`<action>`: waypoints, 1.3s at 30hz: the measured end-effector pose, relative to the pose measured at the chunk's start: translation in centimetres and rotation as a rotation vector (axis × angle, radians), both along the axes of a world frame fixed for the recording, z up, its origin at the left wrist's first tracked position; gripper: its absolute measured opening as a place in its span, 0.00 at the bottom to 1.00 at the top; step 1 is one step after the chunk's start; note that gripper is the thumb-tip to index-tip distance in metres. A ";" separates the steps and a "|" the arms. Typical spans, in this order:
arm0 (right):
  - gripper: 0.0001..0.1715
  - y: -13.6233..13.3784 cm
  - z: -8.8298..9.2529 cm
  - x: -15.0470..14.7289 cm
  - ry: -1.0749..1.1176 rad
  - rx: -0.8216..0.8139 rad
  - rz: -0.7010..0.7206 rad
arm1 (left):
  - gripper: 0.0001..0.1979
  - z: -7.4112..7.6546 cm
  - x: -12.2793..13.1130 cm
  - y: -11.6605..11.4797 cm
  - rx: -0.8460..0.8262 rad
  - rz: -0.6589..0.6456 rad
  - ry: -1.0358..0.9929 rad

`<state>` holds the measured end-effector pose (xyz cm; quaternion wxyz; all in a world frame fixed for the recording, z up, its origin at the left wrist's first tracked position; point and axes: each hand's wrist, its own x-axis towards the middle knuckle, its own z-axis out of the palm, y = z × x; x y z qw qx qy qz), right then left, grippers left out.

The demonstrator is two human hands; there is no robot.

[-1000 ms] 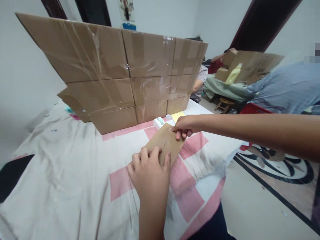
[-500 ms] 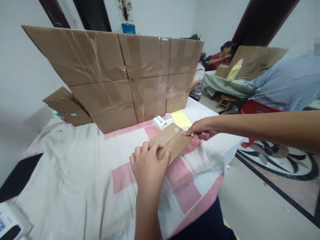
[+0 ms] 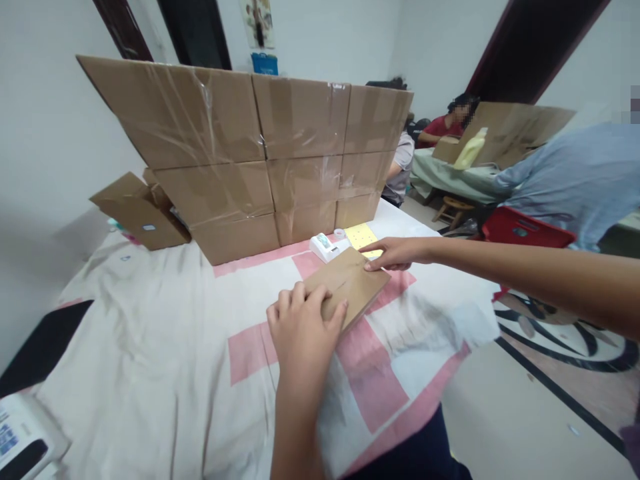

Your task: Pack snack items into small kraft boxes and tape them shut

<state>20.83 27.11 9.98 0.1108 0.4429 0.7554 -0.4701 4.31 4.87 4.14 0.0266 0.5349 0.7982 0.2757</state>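
A flat brown cardboard box [image 3: 350, 285] lies at a slant on the pink-and-white cloth, a seam line running along its top. My left hand [image 3: 305, 323] grips its near left part, fingers spread over the top and thumb along the near side. At the far right end is my right hand [image 3: 395, 252], closed on that end with the thumb on top. Its index finger stretches along the far edge, and the other fingers curl low, partly hidden. Just behind the box sits a small white device [image 3: 327, 247], beside a tape roll [image 3: 340, 233] and a yellow dotted sheet [image 3: 363, 239].
Taped cardboard cubbies [image 3: 300, 133] stand along the back, with an open carton [image 3: 143, 213] to their left. A white device [image 3: 30, 437] and a black flat object [image 3: 45, 340] lie at left. Other people sit beyond; a red chair [image 3: 525, 228] is at right.
My right index finger has stretched out along the box's far edge, where it was more curled before. My left hand stays on the box. The view has shifted slightly.
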 end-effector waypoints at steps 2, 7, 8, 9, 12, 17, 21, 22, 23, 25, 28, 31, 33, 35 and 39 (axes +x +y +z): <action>0.56 0.4 -0.4 -1.0 0.069 0.079 0.028 | 0.11 0.1 0.1 0.0 -0.016 -0.001 0.004; 0.49 1.3 -2.2 -2.5 0.166 0.072 0.028 | 0.10 0.4 0.6 0.1 -0.073 0.024 0.018; 0.48 1.4 -2.8 -2.5 0.187 0.083 0.022 | 0.10 0.4 0.6 0.1 -0.078 0.026 0.024; 0.46 1.5 -3.3 -2.6 0.213 0.107 0.014 | 0.10 0.5 0.6 0.1 -0.081 0.028 0.031; 0.38 1.7 -5.0 -2.6 0.325 0.192 -0.008 | 0.10 0.5 0.7 0.1 -0.083 0.030 0.035; 0.37 2.0 -6.3 -2.3 0.463 0.004 0.084 | 0.10 0.5 0.8 -0.1 -0.071 0.052 0.024; 0.38 1.9 -6.8 -1.9 0.547 -0.144 0.078 | 0.11 0.4 0.8 -0.1 -0.088 0.070 0.066; 0.36 1.9 -6.9 -1.8 0.560 -0.134 0.074 | 0.11 0.3 0.8 -0.1 -0.092 0.069 0.075; 0.35 1.8 -6.9 -1.8 0.568 -0.115 0.072 | 0.11 0.3 0.8 -0.1 -0.095 0.069 0.081; 0.33 1.8 -6.7 -1.6 0.548 -0.075 0.099 | 0.12 0.1 0.7 -0.1 -0.101 0.063 0.085; 0.37 2.1 -6.2 -1.3 0.471 -0.098 0.166 | 0.12 -0.2 0.7 0.0 -0.097 0.054 0.110; 0.42 2.2 -6.1 -1.1 0.439 -0.177 0.169 | 0.14 -0.5 0.6 0.1 -0.090 0.045 0.128; 0.42 1.9 -6.1 -1.1 0.441 -0.163 0.144 | 0.14 -0.5 0.6 0.1 -0.092 0.037 0.118; 0.39 1.4 -6.2 -1.2 0.452 -0.085 0.111 | 0.14 -0.5 0.6 0.1 -0.098 0.035 0.107; 0.32 0.3 -6.0 -1.4 0.469 0.090 0.088 | 0.14 -0.2 0.8 0.0 -0.086 0.037 0.119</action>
